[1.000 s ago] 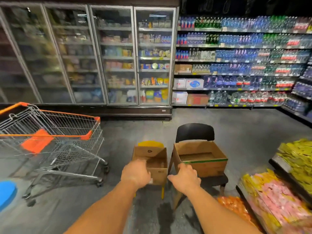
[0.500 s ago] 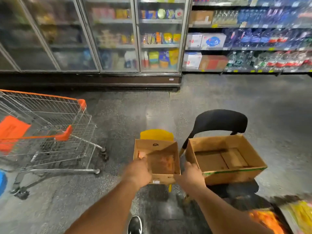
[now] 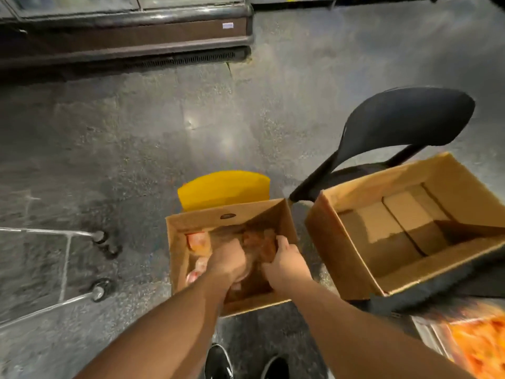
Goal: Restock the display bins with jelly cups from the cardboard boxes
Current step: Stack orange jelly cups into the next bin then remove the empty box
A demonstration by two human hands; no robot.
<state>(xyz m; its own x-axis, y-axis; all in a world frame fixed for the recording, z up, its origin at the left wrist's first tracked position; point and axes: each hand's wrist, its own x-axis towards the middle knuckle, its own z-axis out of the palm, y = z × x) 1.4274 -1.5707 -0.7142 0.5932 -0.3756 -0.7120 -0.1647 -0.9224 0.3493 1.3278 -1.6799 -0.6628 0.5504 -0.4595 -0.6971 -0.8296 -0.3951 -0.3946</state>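
Observation:
A small open cardboard box [image 3: 202, 218] sits on a yellow chair [image 3: 224, 187] right below me. Orange and pink jelly cups [image 3: 199, 243] lie along its left side. Both my hands are down inside this box. My left hand [image 3: 228, 262] is in the middle of it, its fingers tucked under and hidden. My right hand [image 3: 284, 262] is at the right wall, thumb and fingers curled round a blurred orange-brown clump of jelly cups [image 3: 259, 246]. A display bin [image 3: 478, 346] of orange cups shows at the bottom right corner.
A larger cardboard box [image 3: 352, 272], with nothing in it, stands on a black chair [image 3: 404, 119] to the right. The wheels of a shopping cart [image 3: 98, 291] are at the left. A freezer base [image 3: 123, 42] runs along the far side. My shoes [image 3: 218, 362] are below.
My head has tipped down and moved closer to the small box. Both hands went from its near rim down into it, in among the jelly cups.

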